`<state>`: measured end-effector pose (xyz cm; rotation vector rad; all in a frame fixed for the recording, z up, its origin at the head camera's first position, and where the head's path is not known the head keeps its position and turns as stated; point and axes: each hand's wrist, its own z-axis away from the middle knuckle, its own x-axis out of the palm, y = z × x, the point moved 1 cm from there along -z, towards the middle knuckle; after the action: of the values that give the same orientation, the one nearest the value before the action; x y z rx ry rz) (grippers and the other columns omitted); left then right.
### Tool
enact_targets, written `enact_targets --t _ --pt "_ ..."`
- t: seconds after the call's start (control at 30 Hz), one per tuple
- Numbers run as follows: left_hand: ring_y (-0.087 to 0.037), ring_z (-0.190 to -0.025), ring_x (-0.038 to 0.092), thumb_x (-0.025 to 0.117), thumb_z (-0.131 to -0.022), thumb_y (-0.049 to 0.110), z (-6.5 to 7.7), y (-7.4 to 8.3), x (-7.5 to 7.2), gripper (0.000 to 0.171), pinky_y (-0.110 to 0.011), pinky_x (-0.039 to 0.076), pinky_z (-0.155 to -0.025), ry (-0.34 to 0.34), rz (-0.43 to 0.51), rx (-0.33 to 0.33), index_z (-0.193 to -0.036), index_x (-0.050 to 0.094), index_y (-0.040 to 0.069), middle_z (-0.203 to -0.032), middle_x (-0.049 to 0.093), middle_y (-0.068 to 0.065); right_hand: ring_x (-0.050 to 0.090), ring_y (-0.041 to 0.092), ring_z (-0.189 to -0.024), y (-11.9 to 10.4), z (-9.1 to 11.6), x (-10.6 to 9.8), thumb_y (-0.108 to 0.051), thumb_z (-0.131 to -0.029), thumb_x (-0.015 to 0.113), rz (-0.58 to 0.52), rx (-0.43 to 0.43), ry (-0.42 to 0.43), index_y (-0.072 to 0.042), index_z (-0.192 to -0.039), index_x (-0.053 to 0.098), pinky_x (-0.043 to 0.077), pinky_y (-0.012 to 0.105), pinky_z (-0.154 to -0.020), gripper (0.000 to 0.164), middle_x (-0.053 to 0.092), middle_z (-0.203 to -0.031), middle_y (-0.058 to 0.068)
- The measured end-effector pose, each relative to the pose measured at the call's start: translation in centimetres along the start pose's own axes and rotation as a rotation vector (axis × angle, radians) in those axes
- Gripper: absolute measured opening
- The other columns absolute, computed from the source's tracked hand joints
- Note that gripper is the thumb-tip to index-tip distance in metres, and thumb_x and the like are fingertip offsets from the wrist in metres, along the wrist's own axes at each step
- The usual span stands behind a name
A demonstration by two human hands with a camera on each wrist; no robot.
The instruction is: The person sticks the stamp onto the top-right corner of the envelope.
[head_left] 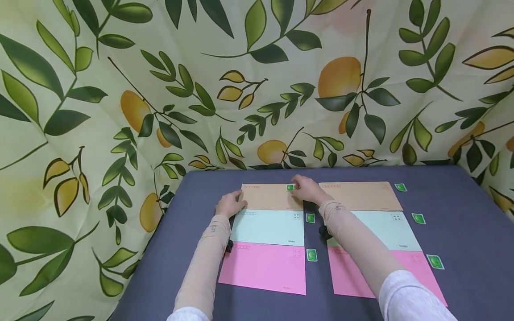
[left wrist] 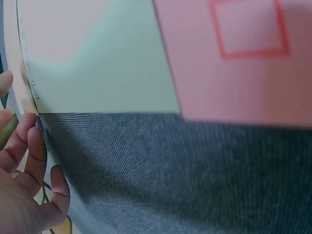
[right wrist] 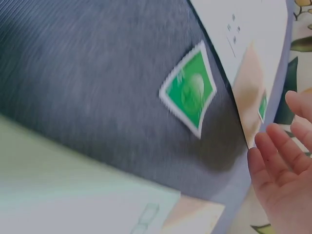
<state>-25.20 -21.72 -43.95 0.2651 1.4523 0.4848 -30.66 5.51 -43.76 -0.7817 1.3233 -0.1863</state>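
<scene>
Stamp [head_left: 289, 187] at the upper-right corner of the brown envelope [head_left: 269, 199]: probably light, flimsy; hold by edges. Right hand [head_left: 308, 190], left hand [head_left: 230, 204]: fingers loosely extended.

Head view: soft, even light is falling, small print is reading fuzzy, faint shadows are lying beside the sleeves [head_left: 205, 263] on the surface [head_left: 152, 276]. Left wrist: white glare is washing out the green sheet [left wrist: 112, 78], pink sheet [left wrist: 234, 87] is going soft. Right wrist: stamp [right wrist: 190, 92] is bowing, lens stretching it; shadow is falling beside the right hand [right wrist: 282, 170]; near sheet [right wrist: 83, 185] is blurring.
</scene>
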Motion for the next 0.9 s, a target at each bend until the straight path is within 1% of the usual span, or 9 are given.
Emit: enact_targets --t 0.13,0.23,0.37,0.47,0.53,0.63,0.7,0.83,0.9 --pt "-0.037 -0.124 0.049 0.06 -0.087 0.038 -0.2 0.6 -0.1 0.055 -0.062 0.034 -0.097 0.0 -0.056 0.032 -0.138 0.047 0.019 -0.137 0.052 -0.013 0.057 0.028 -0.096 0.6 0.4 -1.2 -0.017 -0.089 0.059 -0.024 -0.009 0.016 0.002 -0.127 0.049 0.047 0.041 -0.083 0.043 0.06 -0.107 0.018" --pt "-0.035 -0.125 0.049 0.059 -0.087 0.041 -0.4 1.6 0.1 0.055 -0.064 0.032 -0.098 0.002 -0.087 0.071 -0.137 0.048 0.02 -0.132 0.056 -0.013 0.057 0.03 -0.101 1.4 1.0 -2.2 -0.018 -0.091 0.057 -0.032 0.001 0.033 0.001 -0.128 0.049 0.046 0.043 -0.086 0.043 0.06 -0.11 0.018" --pt "-0.033 -0.126 0.049 0.058 -0.087 0.045 -0.6 3.5 0.5 0.053 -0.064 0.029 -0.1 0.022 -0.127 0.143 -0.134 0.052 0.022 -0.13 0.058 -0.012 0.056 0.032 -0.104 2.6 1.9 -3.5 -0.017 -0.091 0.057 -0.045 -0.002 0.077 0.002 -0.127 0.05 0.045 0.045 -0.088 0.041 0.06 -0.113 0.019" --pt "-0.032 -0.123 0.051 0.058 -0.086 0.049 -0.7 5.1 1.1 0.052 -0.06 0.033 -0.098 0.051 -0.165 0.206 -0.131 0.055 0.023 -0.13 0.058 -0.01 0.056 0.033 -0.104 3.6 2.7 -4.4 -0.018 -0.091 0.057 -0.044 -0.003 0.111 0.003 -0.125 0.051 0.045 0.046 -0.089 0.04 0.06 -0.112 0.02" --pt "-0.03 -0.117 0.055 0.059 -0.085 0.051 -0.6 6.2 1.6 0.053 -0.056 0.035 -0.097 0.063 -0.183 0.24 -0.129 0.057 0.023 -0.124 0.061 -0.009 0.056 0.034 -0.104 4.3 3.2 -4.9 -0.017 -0.092 0.056 -0.035 -0.005 0.126 0.003 -0.124 0.052 0.045 0.047 -0.09 0.039 0.06 -0.112 0.021" --pt "-0.027 -0.107 0.058 0.059 -0.085 0.051 -0.3 7.8 2.4 0.051 -0.05 0.037 -0.095 0.067 -0.167 0.283 -0.126 0.059 0.022 -0.112 0.064 -0.008 0.056 0.033 -0.102 5.3 4.0 -5.5 -0.018 -0.092 0.055 -0.042 0.003 0.145 0.003 -0.124 0.052 0.045 0.047 -0.089 0.038 0.061 -0.11 0.02" --pt "-0.024 -0.102 0.059 0.06 -0.085 0.05 0.1 8.9 2.9 0.05 -0.048 0.038 -0.095 0.051 -0.126 0.304 -0.126 0.059 0.022 -0.108 0.063 -0.008 0.057 0.032 -0.101 6.0 4.5 -6.0 -0.017 -0.092 0.055 -0.054 -0.003 0.162 0.003 -0.124 0.052 0.045 0.047 -0.089 0.037 0.061 -0.108 0.02" --pt "-0.022 -0.102 0.059 0.06 -0.086 0.047 0.8 11.0 3.8 0.047 -0.045 0.039 -0.094 0.004 -0.011 0.329 -0.126 0.059 0.022 -0.113 0.06 -0.006 0.057 0.029 -0.098 7.0 5.5 -7.0 -0.018 -0.093 0.056 -0.08 -0.021 0.188 0.002 -0.124 0.052 0.044 0.044 -0.086 0.037 0.062 -0.104 0.018" --pt "-0.02 -0.103 0.06 0.059 -0.087 0.046 1.1 12.0 4.3 0.046 -0.042 0.039 -0.093 -0.007 0.016 0.342 -0.126 0.06 0.022 -0.115 0.06 -0.004 0.057 0.029 -0.097 7.5 6.1 -7.5 -0.019 -0.093 0.056 -0.073 -0.023 0.184 0.001 -0.124 0.052 0.044 0.043 -0.085 0.037 0.062 -0.104 0.017"
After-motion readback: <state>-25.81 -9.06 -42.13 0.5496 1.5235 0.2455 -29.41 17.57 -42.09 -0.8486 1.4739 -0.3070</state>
